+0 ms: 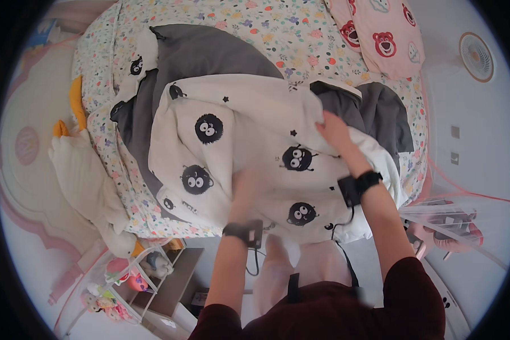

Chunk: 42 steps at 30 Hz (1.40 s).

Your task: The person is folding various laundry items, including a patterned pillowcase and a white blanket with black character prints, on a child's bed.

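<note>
A rumpled bed cover [255, 136] lies across the bed, white with black fuzzy round faces and small stars on one side. Its dark grey side [209, 54] shows at the far left and again at the right. My right hand [334, 131] is closed on a fold of the white fabric, right of the middle. Lower and to the left, my left hand [250, 184] is over the white side; motion smears its fingers, so I cannot make out whether they grip the cloth. Both wrists wear black bands with small boxes and cables.
Beneath the cover is a bed with a floral sheet [300, 34]. A pink bear-print pillow [388, 37] lies at the far right. A white goose plush [88, 181] rests along the left edge. Shelves with toys [153, 272] stand lower left; a round fan [476, 56] is at right.
</note>
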Each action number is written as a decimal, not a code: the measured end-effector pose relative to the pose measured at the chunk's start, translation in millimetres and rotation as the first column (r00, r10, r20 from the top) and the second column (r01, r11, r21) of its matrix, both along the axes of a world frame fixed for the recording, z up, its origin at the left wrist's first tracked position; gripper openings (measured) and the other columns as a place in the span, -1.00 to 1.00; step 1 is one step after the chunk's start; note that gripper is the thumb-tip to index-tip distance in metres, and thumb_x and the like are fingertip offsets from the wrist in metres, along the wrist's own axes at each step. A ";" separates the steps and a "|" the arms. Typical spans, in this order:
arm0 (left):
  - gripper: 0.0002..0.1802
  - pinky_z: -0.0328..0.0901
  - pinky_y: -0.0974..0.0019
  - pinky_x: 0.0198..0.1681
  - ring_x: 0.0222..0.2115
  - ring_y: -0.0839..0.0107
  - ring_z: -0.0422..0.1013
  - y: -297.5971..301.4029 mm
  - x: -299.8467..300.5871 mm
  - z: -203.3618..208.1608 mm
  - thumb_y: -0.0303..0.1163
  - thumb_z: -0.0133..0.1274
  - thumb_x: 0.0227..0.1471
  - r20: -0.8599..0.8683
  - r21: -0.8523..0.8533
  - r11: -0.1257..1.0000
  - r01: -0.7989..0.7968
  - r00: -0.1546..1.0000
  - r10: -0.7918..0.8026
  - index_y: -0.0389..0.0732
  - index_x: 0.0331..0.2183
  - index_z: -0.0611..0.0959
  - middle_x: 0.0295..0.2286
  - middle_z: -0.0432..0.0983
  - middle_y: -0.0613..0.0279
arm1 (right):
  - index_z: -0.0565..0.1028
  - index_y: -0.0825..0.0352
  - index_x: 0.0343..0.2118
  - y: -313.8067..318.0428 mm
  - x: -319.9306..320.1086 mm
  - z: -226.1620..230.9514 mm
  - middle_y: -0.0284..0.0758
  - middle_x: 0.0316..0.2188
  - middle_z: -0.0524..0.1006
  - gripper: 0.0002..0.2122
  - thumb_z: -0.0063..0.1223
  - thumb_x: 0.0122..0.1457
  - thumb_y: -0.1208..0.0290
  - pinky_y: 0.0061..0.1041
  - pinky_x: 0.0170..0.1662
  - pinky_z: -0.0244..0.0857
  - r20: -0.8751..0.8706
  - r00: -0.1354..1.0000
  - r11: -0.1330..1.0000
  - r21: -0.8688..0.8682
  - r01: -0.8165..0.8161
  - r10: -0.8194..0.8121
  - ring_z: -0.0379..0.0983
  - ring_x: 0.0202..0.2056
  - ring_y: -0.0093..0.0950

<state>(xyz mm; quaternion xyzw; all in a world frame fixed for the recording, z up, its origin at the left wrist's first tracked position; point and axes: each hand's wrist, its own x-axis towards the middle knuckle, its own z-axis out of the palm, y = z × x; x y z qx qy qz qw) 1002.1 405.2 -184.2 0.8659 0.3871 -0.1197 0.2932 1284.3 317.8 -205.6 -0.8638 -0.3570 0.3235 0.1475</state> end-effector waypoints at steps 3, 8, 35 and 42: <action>-0.86 0.24 0.18 -0.30 -0.49 0.15 0.38 -7.8 -83.7 -64.4 -0.38 0.06 -0.22 0.032 -0.160 0.940 -0.302 0.950 0.311 -0.24 -0.54 0.53 -0.56 0.46 0.08 | 0.36 0.36 -0.23 14.9 -65.9 28.9 -0.16 -0.21 0.35 -0.68 0.04 -0.12 0.46 -0.29 -0.28 0.25 -0.026 0.897 0.840 0.363 -0.403 0.442 0.34 -0.25 -0.19; -0.84 0.23 0.18 -0.31 -0.48 0.15 0.37 -13.8 -29.9 -13.8 -0.37 0.06 -0.21 0.290 -0.228 0.954 -0.195 0.922 0.257 -0.25 -0.53 0.52 -0.55 0.46 0.07 | 0.37 0.31 -0.27 40.2 -34.1 -4.6 -0.23 -0.11 0.33 -0.71 0.01 -0.14 0.44 -0.33 -0.06 0.16 0.236 0.917 0.829 0.396 -0.394 0.323 0.24 -0.07 -0.24; -0.56 0.31 0.29 -0.19 -0.30 0.33 0.37 -53.8 -41.9 -56.8 -0.26 -0.18 0.04 0.039 -0.713 0.479 -0.512 0.653 0.756 -0.32 -0.09 0.30 -0.22 0.36 0.12 | 0.42 0.30 -0.30 43.6 -53.5 -24.2 -0.19 -0.22 0.34 -0.73 0.03 -0.12 0.36 -0.30 -0.11 0.20 0.227 0.973 0.929 0.350 -0.119 0.039 0.27 -0.16 -0.21; -0.69 0.28 0.22 -0.11 -0.21 0.33 0.34 -66.5 -21.6 -6.0 -0.35 -0.23 0.08 -0.229 -0.928 -0.118 -0.354 0.290 0.929 -0.25 -0.12 0.30 -0.20 0.35 0.17 | 0.37 0.26 -0.26 58.6 -63.0 -13.1 -0.18 -0.35 0.42 -0.78 -0.01 0.01 0.36 -0.26 -0.18 0.20 0.351 0.936 0.801 0.548 -0.241 0.042 0.32 -0.21 -0.19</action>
